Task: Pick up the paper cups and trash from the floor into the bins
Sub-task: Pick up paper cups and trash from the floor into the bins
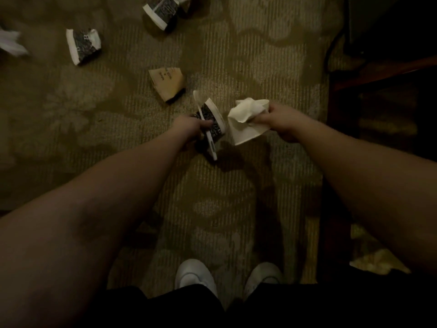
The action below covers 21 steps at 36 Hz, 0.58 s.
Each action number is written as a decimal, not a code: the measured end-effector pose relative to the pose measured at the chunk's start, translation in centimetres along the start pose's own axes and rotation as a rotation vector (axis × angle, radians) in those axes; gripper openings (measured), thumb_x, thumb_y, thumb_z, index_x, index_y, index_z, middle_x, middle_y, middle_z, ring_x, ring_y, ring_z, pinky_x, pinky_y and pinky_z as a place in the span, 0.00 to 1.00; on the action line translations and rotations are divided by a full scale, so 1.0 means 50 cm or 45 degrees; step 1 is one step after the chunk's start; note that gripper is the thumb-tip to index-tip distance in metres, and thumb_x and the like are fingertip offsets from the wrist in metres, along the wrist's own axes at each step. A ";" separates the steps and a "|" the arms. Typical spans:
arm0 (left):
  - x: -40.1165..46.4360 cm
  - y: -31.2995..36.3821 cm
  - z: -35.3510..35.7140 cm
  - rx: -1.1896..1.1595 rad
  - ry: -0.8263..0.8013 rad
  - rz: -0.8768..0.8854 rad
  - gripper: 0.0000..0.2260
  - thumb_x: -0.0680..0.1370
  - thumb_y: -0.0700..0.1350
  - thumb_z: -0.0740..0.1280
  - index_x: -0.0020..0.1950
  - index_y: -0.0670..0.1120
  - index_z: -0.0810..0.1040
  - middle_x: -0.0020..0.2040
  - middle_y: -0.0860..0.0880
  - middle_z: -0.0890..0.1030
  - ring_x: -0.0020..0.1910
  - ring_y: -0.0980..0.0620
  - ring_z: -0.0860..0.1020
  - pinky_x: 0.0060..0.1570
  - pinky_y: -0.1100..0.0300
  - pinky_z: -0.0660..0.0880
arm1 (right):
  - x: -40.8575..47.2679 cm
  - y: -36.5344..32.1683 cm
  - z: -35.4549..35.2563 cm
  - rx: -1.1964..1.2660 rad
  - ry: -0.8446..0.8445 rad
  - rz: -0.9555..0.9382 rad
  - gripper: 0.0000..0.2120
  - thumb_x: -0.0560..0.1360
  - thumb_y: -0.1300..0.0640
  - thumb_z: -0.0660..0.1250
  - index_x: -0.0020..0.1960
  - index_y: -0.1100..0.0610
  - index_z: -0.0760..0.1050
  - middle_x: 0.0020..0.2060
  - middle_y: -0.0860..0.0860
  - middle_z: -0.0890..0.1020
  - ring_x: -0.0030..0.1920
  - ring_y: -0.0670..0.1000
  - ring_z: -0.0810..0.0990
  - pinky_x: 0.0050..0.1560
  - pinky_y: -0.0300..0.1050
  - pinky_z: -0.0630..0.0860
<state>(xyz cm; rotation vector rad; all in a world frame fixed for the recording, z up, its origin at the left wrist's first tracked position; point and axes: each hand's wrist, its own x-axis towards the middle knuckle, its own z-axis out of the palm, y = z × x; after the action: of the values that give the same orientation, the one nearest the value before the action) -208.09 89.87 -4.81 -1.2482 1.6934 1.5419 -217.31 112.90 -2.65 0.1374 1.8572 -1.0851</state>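
Two grips full, L hand [190, 129] cup [214, 119], R hand [281, 124] tissue [246, 110]

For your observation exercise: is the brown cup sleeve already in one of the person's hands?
No: the brown cup sleeve lies on the carpet, apart from both hands.

The person wears white shoes [196, 278], dark trousers [179, 308], and has bare, sleeveless forearms [123, 185].

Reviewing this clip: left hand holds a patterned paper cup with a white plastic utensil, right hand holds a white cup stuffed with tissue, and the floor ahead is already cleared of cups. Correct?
Not quite. The head view shows the floor is not cleared: two patterned cups and a brown cup sleeve lie on the carpet. The rest holds: the left hand holds a patterned paper cup with a white plastic utensil, and the right hand holds a white cup stuffed with tissue.
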 end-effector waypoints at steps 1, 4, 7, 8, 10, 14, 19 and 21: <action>0.004 -0.001 -0.006 -0.016 0.028 -0.006 0.16 0.72 0.46 0.77 0.55 0.47 0.76 0.52 0.46 0.83 0.51 0.47 0.82 0.53 0.51 0.81 | 0.009 -0.009 0.011 -0.030 0.021 0.003 0.28 0.70 0.57 0.77 0.68 0.55 0.73 0.58 0.52 0.82 0.58 0.53 0.81 0.63 0.53 0.77; 0.017 -0.008 -0.020 -0.096 0.094 -0.001 0.14 0.72 0.44 0.77 0.55 0.45 0.78 0.50 0.45 0.84 0.50 0.46 0.84 0.53 0.49 0.82 | 0.029 -0.023 0.038 -0.213 0.140 0.006 0.29 0.70 0.53 0.77 0.69 0.54 0.73 0.58 0.49 0.80 0.58 0.52 0.79 0.62 0.52 0.76; 0.021 -0.021 -0.026 -0.155 0.112 0.028 0.14 0.74 0.42 0.75 0.57 0.43 0.78 0.51 0.44 0.84 0.49 0.46 0.84 0.50 0.52 0.82 | 0.051 -0.017 0.059 -0.280 0.240 0.017 0.32 0.71 0.52 0.77 0.72 0.55 0.71 0.62 0.51 0.78 0.61 0.54 0.77 0.61 0.52 0.75; 0.022 -0.026 -0.027 -0.165 0.114 0.030 0.15 0.74 0.42 0.75 0.58 0.44 0.77 0.51 0.44 0.84 0.49 0.46 0.83 0.49 0.52 0.81 | 0.051 -0.014 0.070 -0.274 0.250 0.008 0.32 0.71 0.51 0.76 0.72 0.55 0.70 0.63 0.52 0.78 0.61 0.54 0.77 0.59 0.52 0.75; 0.023 -0.033 -0.030 -0.171 0.138 0.030 0.16 0.74 0.43 0.75 0.59 0.44 0.76 0.51 0.44 0.84 0.51 0.46 0.83 0.52 0.50 0.81 | 0.056 -0.007 0.095 -0.300 0.253 -0.039 0.28 0.72 0.48 0.75 0.68 0.54 0.72 0.59 0.52 0.79 0.57 0.53 0.78 0.55 0.51 0.76; 0.022 -0.027 -0.032 -0.164 0.134 0.033 0.15 0.74 0.43 0.75 0.57 0.46 0.74 0.49 0.46 0.83 0.45 0.50 0.82 0.49 0.53 0.81 | 0.060 -0.002 0.107 -0.283 0.310 -0.094 0.24 0.74 0.49 0.72 0.66 0.55 0.72 0.58 0.52 0.78 0.56 0.52 0.77 0.52 0.49 0.75; -0.001 -0.002 -0.037 -0.141 0.174 0.045 0.15 0.73 0.44 0.76 0.58 0.44 0.79 0.51 0.47 0.84 0.47 0.49 0.83 0.43 0.55 0.80 | 0.044 -0.014 0.065 -0.028 0.349 0.053 0.29 0.75 0.56 0.73 0.73 0.55 0.68 0.67 0.54 0.76 0.65 0.55 0.76 0.62 0.52 0.76; -0.019 0.013 -0.033 -0.182 0.174 0.054 0.12 0.72 0.44 0.76 0.54 0.45 0.80 0.51 0.46 0.85 0.48 0.48 0.84 0.46 0.54 0.82 | 0.017 -0.026 0.045 0.070 0.381 0.102 0.28 0.75 0.56 0.73 0.72 0.56 0.70 0.65 0.54 0.78 0.60 0.54 0.79 0.58 0.51 0.79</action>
<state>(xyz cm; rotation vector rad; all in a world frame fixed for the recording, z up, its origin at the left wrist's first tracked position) -207.90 88.52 -3.34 -1.4282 1.7295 1.6611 -216.93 110.19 -2.86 0.4228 2.0666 -1.1065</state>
